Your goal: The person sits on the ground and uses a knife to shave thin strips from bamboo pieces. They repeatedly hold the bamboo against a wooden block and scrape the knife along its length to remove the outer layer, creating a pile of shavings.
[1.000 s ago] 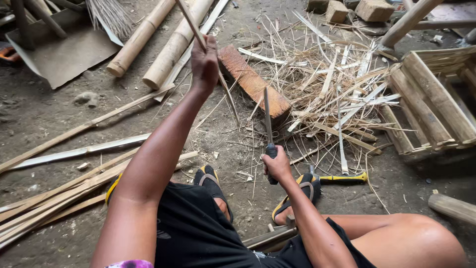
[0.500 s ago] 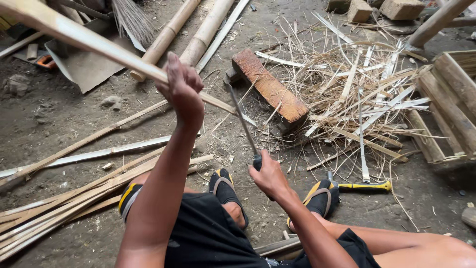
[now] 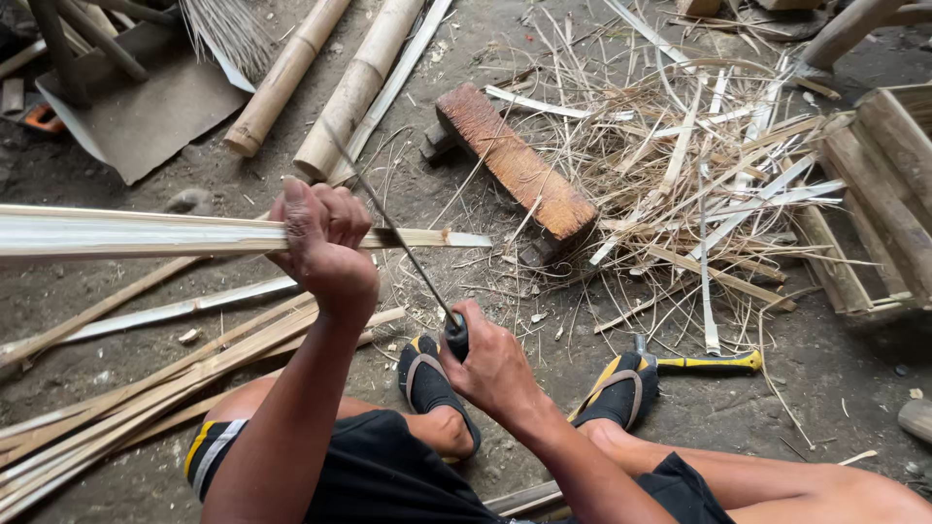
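Dirt floor (image 3: 854, 388) of a workshop lies under the seated person, with bamboo poles (image 3: 364, 82) at the top, a heap of thin bamboo shavings (image 3: 680, 175) at the right, and a worn wooden block (image 3: 519, 170) between them. Split bamboo strips (image 3: 126, 388) lie at the left. Across the view runs a long bamboo slat (image 3: 126, 233), held level above the ground. I judge it light, stiff along its length but easy to split, with sharp edges; best held around its middle. The left hand (image 3: 325, 243) is closed around it. The right hand (image 3: 490, 364) grips the dark handle of a knife (image 3: 403, 243), whose thin blade crosses the slat.
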